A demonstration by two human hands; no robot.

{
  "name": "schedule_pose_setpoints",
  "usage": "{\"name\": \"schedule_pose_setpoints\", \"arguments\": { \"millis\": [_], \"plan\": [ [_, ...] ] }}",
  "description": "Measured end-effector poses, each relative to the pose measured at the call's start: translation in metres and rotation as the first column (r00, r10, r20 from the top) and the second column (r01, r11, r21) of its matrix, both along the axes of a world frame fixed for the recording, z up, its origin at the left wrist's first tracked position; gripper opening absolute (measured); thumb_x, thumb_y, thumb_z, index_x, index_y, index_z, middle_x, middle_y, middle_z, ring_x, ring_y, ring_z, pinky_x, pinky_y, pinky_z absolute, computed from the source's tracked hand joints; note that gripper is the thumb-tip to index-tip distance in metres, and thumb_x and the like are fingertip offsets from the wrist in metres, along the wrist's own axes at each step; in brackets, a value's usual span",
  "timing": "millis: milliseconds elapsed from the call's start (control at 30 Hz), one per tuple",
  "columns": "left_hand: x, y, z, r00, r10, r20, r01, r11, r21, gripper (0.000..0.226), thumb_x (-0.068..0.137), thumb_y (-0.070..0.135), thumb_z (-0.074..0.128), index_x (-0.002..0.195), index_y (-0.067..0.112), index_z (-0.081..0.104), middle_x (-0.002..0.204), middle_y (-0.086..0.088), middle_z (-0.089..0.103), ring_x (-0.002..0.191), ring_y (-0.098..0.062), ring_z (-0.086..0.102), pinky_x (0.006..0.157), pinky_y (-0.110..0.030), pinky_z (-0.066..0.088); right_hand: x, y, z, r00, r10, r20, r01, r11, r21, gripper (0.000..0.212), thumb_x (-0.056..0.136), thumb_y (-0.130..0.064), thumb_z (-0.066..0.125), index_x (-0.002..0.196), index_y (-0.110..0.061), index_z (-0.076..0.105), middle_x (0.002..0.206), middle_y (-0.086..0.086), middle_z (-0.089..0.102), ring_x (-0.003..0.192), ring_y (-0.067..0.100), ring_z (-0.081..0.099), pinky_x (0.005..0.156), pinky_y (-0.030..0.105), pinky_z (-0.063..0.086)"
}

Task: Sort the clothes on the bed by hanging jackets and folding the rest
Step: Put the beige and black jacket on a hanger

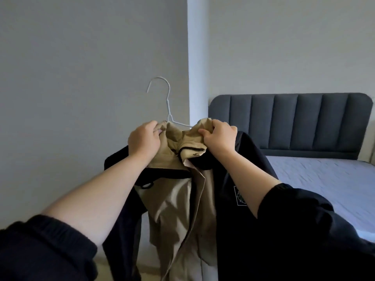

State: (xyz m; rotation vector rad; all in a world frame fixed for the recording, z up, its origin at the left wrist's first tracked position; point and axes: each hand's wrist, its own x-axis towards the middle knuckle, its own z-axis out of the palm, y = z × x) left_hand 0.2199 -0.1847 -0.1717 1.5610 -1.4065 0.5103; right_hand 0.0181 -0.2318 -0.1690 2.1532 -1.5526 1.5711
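I hold up a jacket point(178, 209) in front of me; it is dark navy outside with a tan lining and tan collar. A white wire hanger point(167, 102) sits in its neck, the hook sticking up above the collar. My left hand point(145, 138) grips the left side of the collar. My right hand point(218, 134) is closed on the bunched right side of the collar. The jacket's body hangs straight down between my forearms. A small white patch shows on the navy right front.
The bed point(324, 179) with a lilac sheet lies to the right, behind the jacket. Its dark grey padded headboard point(294, 122) stands against the wall. A white wall corner point(197, 57) rises behind the hanger. Pale floor shows at the bottom left.
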Motion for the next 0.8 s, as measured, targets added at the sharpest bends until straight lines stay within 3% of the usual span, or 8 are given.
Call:
{"name": "schedule_pose_setpoints", "arguments": {
  "millis": [100, 200, 367, 467, 600, 700, 767, 800],
  "plan": [
    [0.046, 0.023, 0.033, 0.99, 0.135, 0.048, -0.134, 0.99, -0.032, 0.025, 0.091, 0.023, 0.056, 0.07, 0.013, 0.046, 0.078, -0.012, 0.06, 0.071, -0.035, 0.051, 0.058, -0.031, 0.029, 0.052, 0.007, 0.024, 0.994, 0.093, 0.062, -0.09, 0.995, -0.05, 0.034, 0.085, -0.036, 0.064, 0.065, -0.022, 0.041, 0.073, 0.001, 0.058, 0.086, 0.029, 0.053, 0.076, 0.034, 0.024],
    [0.088, 0.052, 0.055, 0.952, 0.29, 0.095, -0.288, 0.957, -0.031, 0.036, 0.092, 0.028, 0.055, 0.064, 0.014, 0.038, 0.075, -0.007, 0.052, 0.068, -0.031, 0.046, 0.057, -0.031, 0.029, 0.102, 0.014, 0.04, 0.971, 0.214, 0.11, -0.206, 0.975, -0.08, 0.03, 0.084, -0.035, 0.064, 0.067, -0.021, 0.044, 0.076, 0.003, 0.063, 0.083, 0.029, 0.053, 0.075, 0.034, 0.023],
    [0.154, 0.115, 0.078, 0.883, 0.456, 0.113, -0.461, 0.887, 0.017, 0.047, 0.089, 0.04, 0.06, 0.055, 0.022, 0.034, 0.065, 0.006, 0.037, 0.066, -0.024, 0.044, 0.055, -0.03, 0.026, 0.181, 0.039, 0.05, 0.902, 0.393, 0.177, -0.381, 0.919, -0.101, 0.044, 0.083, -0.034, 0.065, 0.057, -0.02, 0.033, 0.059, -0.003, 0.047, 0.069, 0.026, 0.041, 0.071, 0.035, 0.023],
    [0.193, 0.16, 0.083, 0.891, 0.448, 0.077, -0.455, 0.875, 0.165, 0.043, 0.087, 0.048, 0.06, 0.062, 0.015, 0.051, 0.065, 0.003, 0.051, 0.072, -0.024, 0.053, 0.057, -0.031, 0.035, 0.227, 0.063, 0.053, 0.853, 0.495, 0.167, -0.484, 0.869, -0.102, 0.046, 0.084, -0.032, 0.066, 0.056, -0.019, 0.032, 0.059, -0.002, 0.046, 0.069, 0.027, 0.04, 0.07, 0.035, 0.023],
    [0.235, 0.227, 0.09, 0.93, 0.359, -0.077, -0.316, 0.889, 0.33, 0.034, 0.083, 0.048, 0.066, 0.094, 0.017, 0.055, 0.099, 0.004, 0.059, 0.096, -0.017, 0.055, 0.076, -0.031, 0.042, 0.276, 0.102, 0.059, 0.745, 0.654, 0.135, -0.651, 0.756, -0.067, 0.043, 0.085, -0.029, 0.067, 0.056, -0.017, 0.037, 0.057, -0.003, 0.045, 0.069, 0.027, 0.042, 0.07, 0.033, 0.024],
    [0.259, 0.268, 0.096, 0.93, 0.296, -0.22, -0.205, 0.911, 0.359, 0.052, 0.082, 0.046, 0.069, 0.124, 0.017, 0.056, 0.119, 0.007, 0.055, 0.11, -0.01, 0.052, 0.091, -0.027, 0.041, 0.297, 0.116, 0.072, 0.504, 0.84, 0.203, -0.856, 0.516, -0.01, 0.019, 0.085, -0.019, 0.068, 0.069, -0.012, 0.062, 0.068, 0.002, 0.064, 0.073, 0.027, 0.058, 0.073, 0.032, 0.046],
    [0.273, 0.282, 0.092, 0.905, 0.285, -0.314, -0.208, 0.943, 0.258, 0.043, 0.082, 0.038, 0.072, 0.115, 0.011, 0.066, 0.102, 0.002, 0.067, 0.092, -0.008, 0.061, 0.085, -0.025, 0.049, 0.311, 0.123, 0.076, 0.418, 0.893, 0.166, -0.908, 0.418, 0.037, 0.003, 0.085, -0.014, 0.069, 0.082, -0.015, 0.07, 0.083, 0.002, 0.069, 0.086, 0.022, 0.063, 0.076, 0.024, 0.049],
    [0.278, 0.285, 0.088, 0.89, 0.303, -0.339, -0.242, 0.947, 0.211, 0.031, 0.081, 0.033, 0.074, 0.101, 0.009, 0.07, 0.085, 0.0, 0.068, 0.078, -0.009, 0.062, 0.077, -0.026, 0.051, 0.32, 0.125, 0.075, 0.479, 0.875, 0.076, -0.878, 0.476, 0.052, 0.006, 0.084, -0.015, 0.07, 0.089, -0.013, 0.072, 0.094, 0.006, 0.067, 0.096, 0.024, 0.061, 0.084, 0.027, 0.048]
  ]
}}
